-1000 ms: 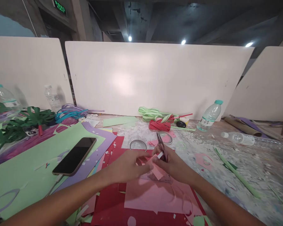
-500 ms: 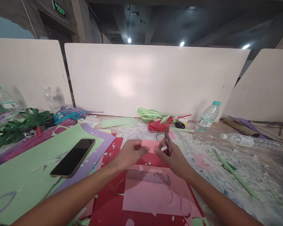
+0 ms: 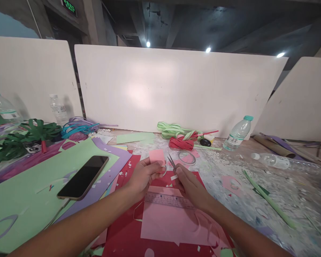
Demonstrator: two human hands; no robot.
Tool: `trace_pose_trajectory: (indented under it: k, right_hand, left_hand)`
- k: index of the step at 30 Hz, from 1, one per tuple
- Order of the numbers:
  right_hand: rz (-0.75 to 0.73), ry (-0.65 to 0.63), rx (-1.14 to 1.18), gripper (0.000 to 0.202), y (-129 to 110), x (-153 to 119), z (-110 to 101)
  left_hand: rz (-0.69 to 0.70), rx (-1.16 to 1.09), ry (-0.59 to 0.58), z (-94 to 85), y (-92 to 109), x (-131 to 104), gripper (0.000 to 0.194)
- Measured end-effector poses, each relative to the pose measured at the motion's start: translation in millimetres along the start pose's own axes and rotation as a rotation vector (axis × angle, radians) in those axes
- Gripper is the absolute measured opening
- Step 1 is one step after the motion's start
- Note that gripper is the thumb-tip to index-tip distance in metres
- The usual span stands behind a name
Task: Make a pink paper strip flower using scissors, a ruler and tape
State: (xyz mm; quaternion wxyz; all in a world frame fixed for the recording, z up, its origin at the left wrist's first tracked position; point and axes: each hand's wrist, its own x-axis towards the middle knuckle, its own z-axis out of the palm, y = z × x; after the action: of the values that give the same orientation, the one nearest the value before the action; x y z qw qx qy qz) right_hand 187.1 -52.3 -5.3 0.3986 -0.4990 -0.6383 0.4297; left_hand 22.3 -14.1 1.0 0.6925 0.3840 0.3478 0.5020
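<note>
A small square piece of pink paper (image 3: 157, 156) is pinched upright in my left hand (image 3: 143, 175), between thumb and fingers. My right hand (image 3: 190, 182) grips a pair of scissors (image 3: 172, 162) by the handles, blades pointing up and left, a short gap from the paper. Below my hands lie a transparent ruler (image 3: 167, 200) and a larger pink sheet (image 3: 160, 225), on top of red paper (image 3: 123, 228). A roll of clear tape (image 3: 187, 163) rests on the table just beyond the scissors.
A phone (image 3: 82, 177) sits on green sheets (image 3: 21, 203) at left. Green ribbon (image 3: 171, 130), red ribbon (image 3: 180, 143) and a bottle (image 3: 238, 134) stand before the white partition (image 3: 176, 85). Another bottle (image 3: 275, 160) lies at right, near a green paper strip (image 3: 270, 201).
My left hand has taken up the small pink paper and holds it raised. The right hand has moved slightly left and down, and the scissors have tipped toward the paper. The tape roll is now uncovered.
</note>
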Motion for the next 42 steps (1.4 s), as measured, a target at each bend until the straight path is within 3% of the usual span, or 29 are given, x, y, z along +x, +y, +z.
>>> trace_pose_trajectory:
  k: [4, 14, 42]
  right_hand:
    - [-0.01, 0.062, -0.087, 0.043, -1.4, -0.6, -1.1]
    - [-0.107, 0.034, -0.268, 0.045, -4.6, -1.6, -1.5]
    - [-0.062, 0.044, -0.189, 0.047, 3.0, -6.5, 2.8]
  left_hand:
    - [0.007, 0.135, -0.034, -1.6, -0.8, -1.7, 0.021]
    - [0.103, 0.418, -0.084, 1.6, -1.8, -7.1, 0.031]
    - [0.082, 0.518, -0.095, 6.9, -0.9, -13.2, 0.034]
